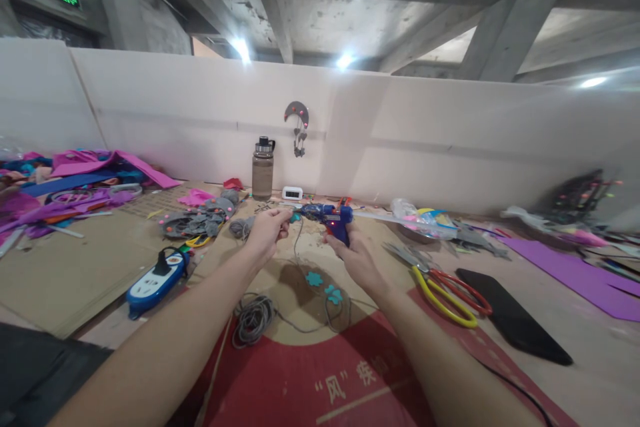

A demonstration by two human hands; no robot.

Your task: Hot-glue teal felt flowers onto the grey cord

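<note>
My right hand (359,250) is closed around the handle of a blue hot glue gun (330,215), whose nozzle points left and shows a small red light. My left hand (270,233) pinches at the nozzle's end, by a small teal piece (295,217) on a grey cord (299,240); exactly what its fingers grip is partly hidden. Below the hands lie two teal felt cut-outs (314,278), one of them flower-like. The cord runs down past them to a loose grey coil (254,320) on the red and tan board (300,373).
At right lie large scissors (447,293) with red and yellow handles and a black phone-like slab (515,313). A blue power strip (157,280) sits at left, near grey felt pieces (200,219). A bottle (263,170) and small clock (292,193) stand behind.
</note>
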